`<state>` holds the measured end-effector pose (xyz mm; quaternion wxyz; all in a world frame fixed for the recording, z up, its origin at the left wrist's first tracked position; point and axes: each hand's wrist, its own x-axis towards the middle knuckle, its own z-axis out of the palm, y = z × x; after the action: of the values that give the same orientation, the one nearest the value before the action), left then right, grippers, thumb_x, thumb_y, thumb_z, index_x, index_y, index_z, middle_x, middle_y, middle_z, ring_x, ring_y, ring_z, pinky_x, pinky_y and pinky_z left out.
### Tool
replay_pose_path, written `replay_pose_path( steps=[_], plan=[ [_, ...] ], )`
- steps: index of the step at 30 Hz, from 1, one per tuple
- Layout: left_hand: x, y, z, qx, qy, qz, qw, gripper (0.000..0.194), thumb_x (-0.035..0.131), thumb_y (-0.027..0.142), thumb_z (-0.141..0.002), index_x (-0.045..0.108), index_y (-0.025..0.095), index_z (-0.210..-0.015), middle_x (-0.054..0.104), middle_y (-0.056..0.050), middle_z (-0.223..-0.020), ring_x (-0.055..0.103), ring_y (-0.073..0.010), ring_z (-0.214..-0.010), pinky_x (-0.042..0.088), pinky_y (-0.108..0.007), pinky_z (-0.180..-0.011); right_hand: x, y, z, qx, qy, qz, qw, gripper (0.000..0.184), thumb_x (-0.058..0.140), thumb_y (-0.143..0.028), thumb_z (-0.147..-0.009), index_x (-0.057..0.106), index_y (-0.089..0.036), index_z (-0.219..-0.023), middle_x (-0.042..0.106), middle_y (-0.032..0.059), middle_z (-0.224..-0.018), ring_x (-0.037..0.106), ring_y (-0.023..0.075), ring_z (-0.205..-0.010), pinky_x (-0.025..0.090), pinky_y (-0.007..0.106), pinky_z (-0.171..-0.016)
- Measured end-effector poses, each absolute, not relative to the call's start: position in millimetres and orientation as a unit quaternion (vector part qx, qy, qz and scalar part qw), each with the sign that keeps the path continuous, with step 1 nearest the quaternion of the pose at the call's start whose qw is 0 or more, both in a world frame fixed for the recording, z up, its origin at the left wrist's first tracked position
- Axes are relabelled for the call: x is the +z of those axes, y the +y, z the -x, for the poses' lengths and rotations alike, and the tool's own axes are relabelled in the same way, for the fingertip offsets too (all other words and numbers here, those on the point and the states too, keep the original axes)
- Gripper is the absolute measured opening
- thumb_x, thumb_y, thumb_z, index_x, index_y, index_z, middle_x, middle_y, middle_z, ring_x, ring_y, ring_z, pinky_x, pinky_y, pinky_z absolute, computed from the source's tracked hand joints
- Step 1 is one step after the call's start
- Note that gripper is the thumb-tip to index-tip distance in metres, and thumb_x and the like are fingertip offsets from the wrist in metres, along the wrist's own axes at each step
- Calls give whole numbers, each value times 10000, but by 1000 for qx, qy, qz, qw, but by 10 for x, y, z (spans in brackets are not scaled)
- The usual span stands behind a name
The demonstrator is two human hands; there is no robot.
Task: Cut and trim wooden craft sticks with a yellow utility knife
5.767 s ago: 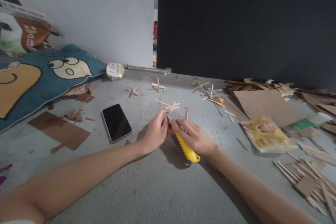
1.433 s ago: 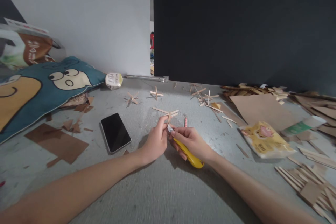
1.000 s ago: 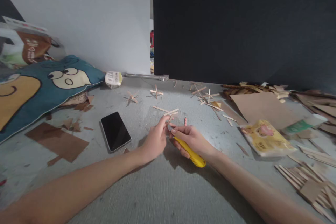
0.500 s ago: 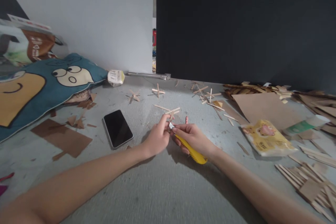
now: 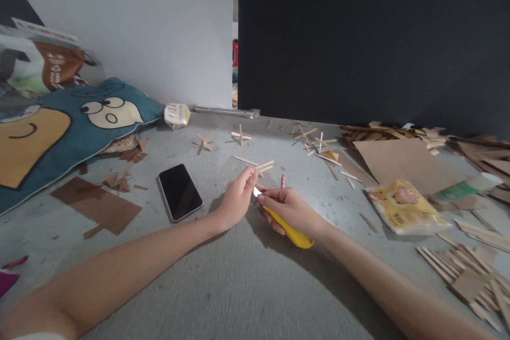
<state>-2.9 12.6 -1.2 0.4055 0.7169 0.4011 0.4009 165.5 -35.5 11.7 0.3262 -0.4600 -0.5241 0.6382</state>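
Both our hands meet over the grey floor [image 5: 247, 276]. Our right hand [image 5: 292, 210] grips a yellow utility knife [image 5: 289, 228], and our left hand [image 5: 237, 199] pinches a small wooden stick [image 5: 260, 169] beside its blade.

Both arms outstretched — left hand [image 5: 236, 199] and right hand [image 5: 292, 208] closed, touching.

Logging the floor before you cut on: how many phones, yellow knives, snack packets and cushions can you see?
Phone: 1
Yellow utility knife, gripped in right hand: 1
Yellow snack packet: 1
Blue cartoon cushion: 1
Total: 4
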Motion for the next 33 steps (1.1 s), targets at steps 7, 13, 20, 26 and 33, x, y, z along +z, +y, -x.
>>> replay_pose_path(
  steps=[7, 13, 20, 26, 33],
  plan=[
    [-33, 136, 36, 401, 375, -742, 384, 376, 348, 535, -1071, 515, 235, -918, 595, 11, -811, 581, -154, -740, 446, -258, -692, 116, -362, -1650, 646, -520, 451, 329, 415, 684, -591, -887, 611, -187, -828, 559, -63, -572, 481, 66, -343, 355, 209, -352],
    [-44, 134, 34, 397, 398, -722, 404, 375, 338, 544, -1067, 512, 237, -942, 554, 31, -730, 515, -147, -637, 406, -256, -621, 73, -382, -1598, 618, -529, 458, 359, 486, 688, -666, -843, 596, -190, -801, 561, -59, -565, 472, 68, -328, 331, 210, -331],
    [-54, 133, 17, 410, 400, -674, 466, 351, 380, 546, -1050, 500, 237, -935, 527, 36, -718, 507, -140, -620, 403, -240, -583, -4, -413, -1544, 569, -554, 474, 379, 506, 619, -693, -886, 565, -207, -758, 554, -48, -538, 457, 72, -326, 333, 218, -339],
    [-109, 165, 11, 418, 402, -648, 493, 390, 447, 604, -1023, 529, 232, -942, 500, 42, -727, 525, -128, -600, 476, -231, -573, -22, -429, -1528, 537, -570, 486, 388, 494, 585, -688, -910, 557, -215, -772, 543, -49, -529, 469, 80, -339, 343, 218, -352],
    [-75, 176, 19, 428, 402, -629, 509, 425, 560, 630, -967, 616, 212, -923, 573, 10, -768, 633, -156, -667, 580, -260, -610, -31, -406, -1566, 516, -574, 499, 394, 483, 573, -644, -926, 517, -224, -695, 534, -45, -538, 484, 84, -339, 345, 222, -357]
  ],
)
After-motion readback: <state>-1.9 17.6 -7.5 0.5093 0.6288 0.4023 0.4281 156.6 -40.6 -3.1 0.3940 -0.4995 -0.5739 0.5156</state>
